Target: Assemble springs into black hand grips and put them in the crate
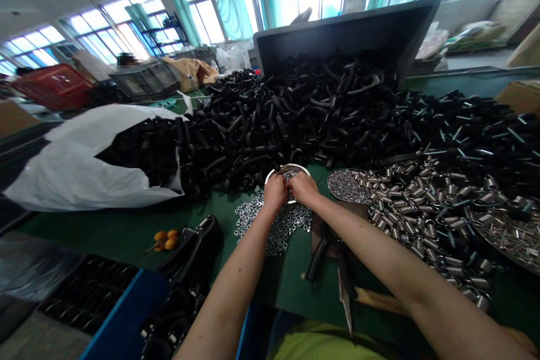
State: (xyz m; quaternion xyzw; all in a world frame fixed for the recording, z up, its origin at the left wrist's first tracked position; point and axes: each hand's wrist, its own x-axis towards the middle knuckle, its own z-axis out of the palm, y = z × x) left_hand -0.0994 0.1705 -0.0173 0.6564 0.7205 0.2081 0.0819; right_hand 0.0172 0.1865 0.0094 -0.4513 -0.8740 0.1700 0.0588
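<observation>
My left hand (275, 191) and my right hand (302, 188) meet over a round metal dish (300, 167). The fingers of both are curled and close together, and whatever is between them is too small or hidden to make out. Small metal pieces lie in the dish under the fingers. Loose metal nuts (276, 236) are spread on the green table (248, 292) around my left wrist. Below my right forearm lies a black-handled tool (318, 256), beside a pointed metal blade (343, 304). Behind both hands rises a heap of black curved handles (253, 140).
A grey bin (337, 34) tips over the heap. At left lies a white sack (84, 163) of black parts. Rightward are small parts on an oval tray (346, 185), springs (405, 202) and black pieces with bolts (464, 129). Orange fruits (166, 239) and a blue crate (126, 315) are near left.
</observation>
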